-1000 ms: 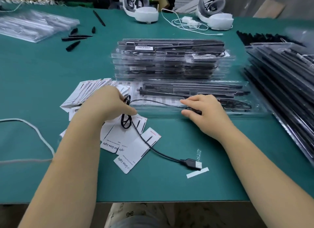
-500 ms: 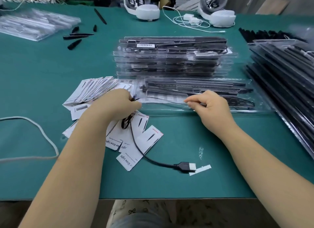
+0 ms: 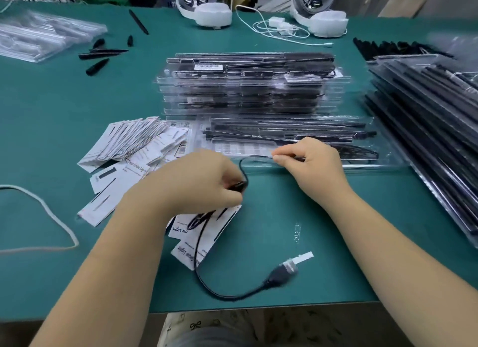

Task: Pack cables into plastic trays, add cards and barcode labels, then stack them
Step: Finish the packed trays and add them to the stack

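Left hand (image 3: 199, 181): clenched round black cable (image 3: 204, 276), just before open tray (image 3: 382, 163).
Right hand (image 3: 310, 163): pinching same cable at tray's near edge.
Cable: plug end on worktop (image 3: 362, 243), nearer than tray.

A green-topped table (image 3: 284, 196) carried a stack of packed clear trays (image 3: 248, 82), with scattered white cards (image 3: 134, 142) beside it. A black USB cable (image 3: 232, 292) lay near its front edge, and what appeared to be two white headsets (image 3: 212, 12) sat at the back.
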Motion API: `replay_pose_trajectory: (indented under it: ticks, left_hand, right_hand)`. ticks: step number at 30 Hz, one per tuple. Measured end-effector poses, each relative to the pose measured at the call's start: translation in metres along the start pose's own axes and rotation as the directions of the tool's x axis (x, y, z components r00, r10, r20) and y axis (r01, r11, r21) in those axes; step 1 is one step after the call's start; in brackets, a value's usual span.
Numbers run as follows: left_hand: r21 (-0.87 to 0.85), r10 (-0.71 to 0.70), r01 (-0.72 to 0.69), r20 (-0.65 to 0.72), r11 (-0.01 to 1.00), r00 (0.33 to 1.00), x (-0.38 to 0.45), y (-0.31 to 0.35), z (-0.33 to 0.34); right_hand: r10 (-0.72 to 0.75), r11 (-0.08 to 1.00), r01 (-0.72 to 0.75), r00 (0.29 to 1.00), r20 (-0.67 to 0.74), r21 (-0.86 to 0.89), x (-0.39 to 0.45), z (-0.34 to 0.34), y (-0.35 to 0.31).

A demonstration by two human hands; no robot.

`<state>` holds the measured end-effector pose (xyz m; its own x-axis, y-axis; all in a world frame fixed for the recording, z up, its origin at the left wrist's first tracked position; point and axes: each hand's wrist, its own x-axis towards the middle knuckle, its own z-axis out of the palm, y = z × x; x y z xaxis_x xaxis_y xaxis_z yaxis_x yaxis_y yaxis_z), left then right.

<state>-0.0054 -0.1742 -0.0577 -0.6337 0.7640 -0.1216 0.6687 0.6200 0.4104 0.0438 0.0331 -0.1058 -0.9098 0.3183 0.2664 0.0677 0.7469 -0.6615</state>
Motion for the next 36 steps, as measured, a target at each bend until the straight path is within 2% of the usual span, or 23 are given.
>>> replay_pose_trajectory:
  ticks: [3,5,9,12,14,16,18,20,21,23,25,26,28,29,31,33,35,36]
  left_hand:
    - [-0.258,0.175,-0.151,0.075,0.954,0.982,-0.003,0.013,0.003]
    - [-0.364,0.26,-0.212,0.087,0.907,0.962,-0.003,0.021,0.006]
    - [-0.563,0.326,-0.282,-0.024,0.777,0.945,0.003,0.025,0.012]
    - [-0.755,0.227,-0.243,-0.128,0.609,0.965,0.01,0.02,0.012]
    - [-0.885,0.088,-0.212,-0.193,0.416,0.977,0.015,0.017,0.01]
    - [-0.952,-0.011,-0.165,-0.174,0.259,0.985,0.019,0.015,0.01]
    - [-0.983,-0.053,-0.114,-0.123,0.146,0.991,0.024,0.012,0.01]
    - [-0.996,-0.096,-0.083,-0.084,0.014,0.992,0.027,0.01,0.009]
    - [-0.996,-0.135,-0.092,-0.088,-0.021,0.987,0.028,0.009,0.009]
    - [-0.992,-0.213,-0.121,-0.111,-0.034,0.971,0.031,0.007,0.01]
    - [-0.987,-0.261,-0.16,-0.151,-0.014,0.953,0.034,0.007,0.012]
    - [-0.984,-0.268,-0.177,-0.174,0.013,0.948,0.035,0.009,0.013]
    - [-0.978,-0.259,-0.194,-0.207,0.074,0.943,0.037,0.013,0.016]
    - [-0.977,-0.238,-0.198,-0.212,0.079,0.948,0.038,0.014,0.017]
    - [-0.979,-0.157,-0.197,-0.202,0.05,0.967,0.037,0.015,0.02]
    - [-0.978,-0.072,-0.192,-0.198,0.079,0.978,0.036,0.015,0.024]
    - [-0.973,-0.026,-0.193,-0.198,0.127,0.98,0.034,0.016,0.027]
    - [-0.972,-0.032,-0.197,-0.203,0.124,0.979,0.034,0.017,0.027]
  right_hand:
    - [-0.001,1.0,0.001,1.0,-0.011,-0.005,0.0,0.0,-0.001]
    - [-0.009,1.0,0.009,1.0,-0.007,-0.022,0.0,-0.001,-0.003]
    - [-0.028,0.998,0.031,0.998,0.052,-0.047,0.0,-0.006,-0.005]
    - [-0.044,0.999,0.045,0.994,0.101,-0.008,-0.002,-0.01,-0.004]
    - [-0.048,0.995,0.039,0.995,0.091,0.097,-0.004,-0.012,-0.004]
    - [-0.07,0.982,0.047,0.99,0.126,0.181,-0.005,-0.014,-0.005]
    - [-0.064,0.981,0.029,0.981,0.182,0.19,-0.003,-0.016,-0.005]
    - [0.042,0.951,-0.087,0.987,0.156,0.295,0.0,-0.019,-0.005]
    - [0.115,0.909,-0.152,0.986,0.118,0.387,0.003,-0.022,-0.005]
    - [0.257,0.779,-0.255,0.963,0.078,0.572,0.01,-0.03,-0.005]
    - [0.357,0.63,-0.345,0.924,0.135,0.695,0.022,-0.039,-0.005]
    - [0.393,0.593,-0.387,0.905,0.165,0.706,0.028,-0.04,-0.005]
    - [0.439,0.642,-0.416,0.888,0.137,0.644,0.033,-0.036,-0.005]
    - [0.41,0.711,-0.362,0.91,0.063,0.603,0.032,-0.032,-0.006]
    - [0.22,0.822,-0.163,0.975,-0.04,0.546,0.023,-0.023,-0.011]
    - [-0.024,0.808,-0.038,0.995,0.096,0.589,0.015,-0.019,-0.014]
    - [-0.194,0.734,-0.053,0.939,0.284,0.677,0.012,-0.021,-0.011]
    - [-0.231,0.71,-0.084,0.91,0.344,0.699,0.013,-0.024,-0.008]
